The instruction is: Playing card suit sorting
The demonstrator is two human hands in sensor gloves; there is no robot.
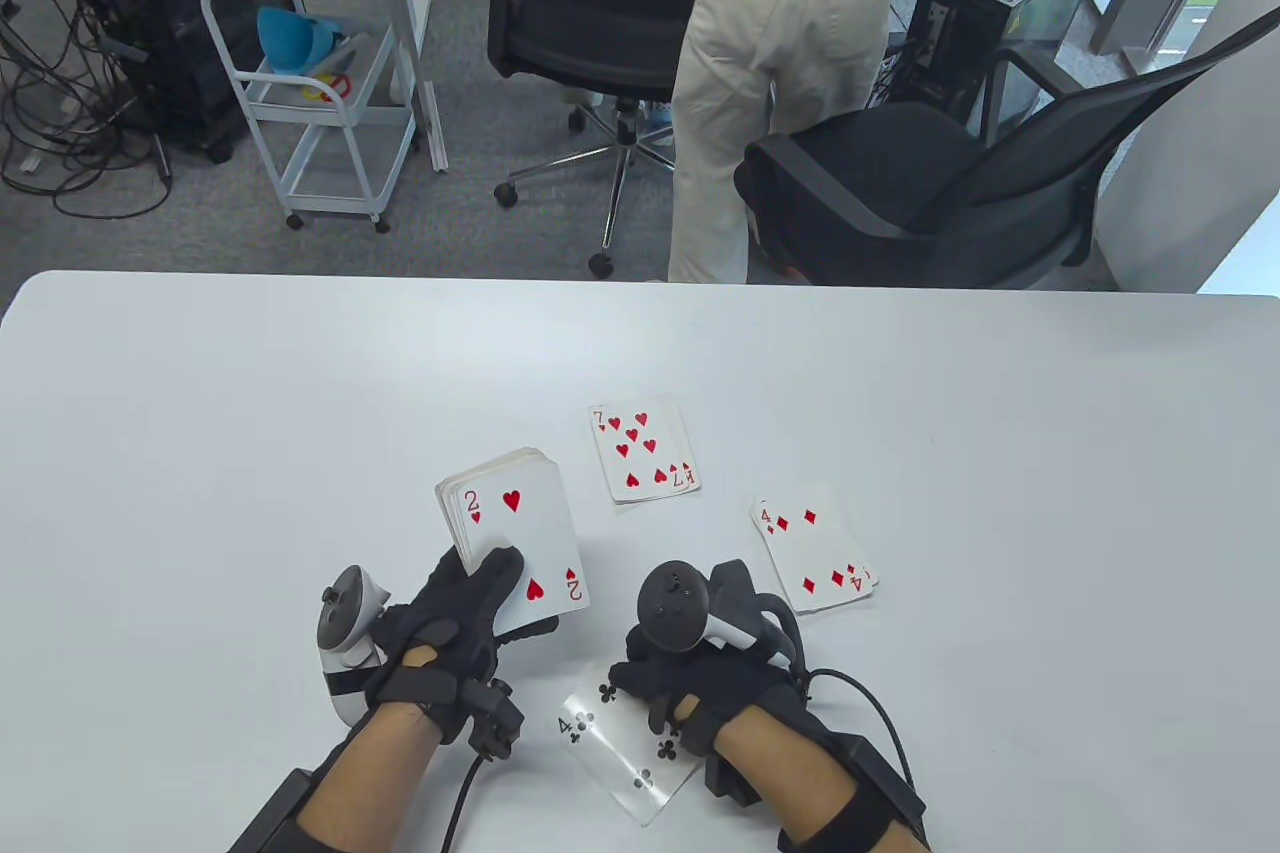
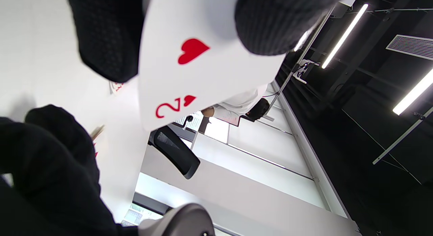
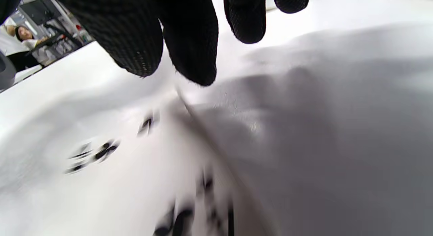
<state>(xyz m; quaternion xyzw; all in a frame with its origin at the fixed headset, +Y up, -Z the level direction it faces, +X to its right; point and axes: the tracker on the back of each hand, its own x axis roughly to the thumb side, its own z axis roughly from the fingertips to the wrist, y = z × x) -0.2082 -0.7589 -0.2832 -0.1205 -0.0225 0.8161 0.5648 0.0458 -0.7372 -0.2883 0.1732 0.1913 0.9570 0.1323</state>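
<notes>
Left hand [image 1: 440, 633]: gloved, tracker on its back, curled under and around the deck [image 1: 505, 518], thumb laid across the lower face of the top card. Deck held face up, lifted off the table [image 1: 200, 413] on the near left; two of hearts [image 2: 199, 70] uppermost, seen close from the left wrist camera with dark fingers [image 2: 108, 36] on either side of it.

Right hand [image 1: 700, 663]: gloved, tracker on its back, palm down over the four of clubs [image 1: 625, 743]. Fingers bent toward the card's far edge; whether pinching, pressing or only hovering, not determinable. Right wrist camera: fingertips [image 3: 192, 49] hanging just above a blurred card with black pips, gap or contact unclear.

Four of clubs: face up on the table at the near edge, directly below the right hand, just right of the left wrist. Alone, apparently the start of a clubs pile.

Hearts pile [image 1: 643, 450]: seven of hearts on top, a second card peeping out beneath, beyond both hands, just right of the deck.

Diamonds pile [image 1: 815, 558]: four of diamonds on top, more edges showing under it, just beyond and right of the right hand.

Progress, judged: early. Three suits begun, no spades pile visible, thick deck left to deal. Two of hearts likely next, bound for the hearts pile.
</notes>
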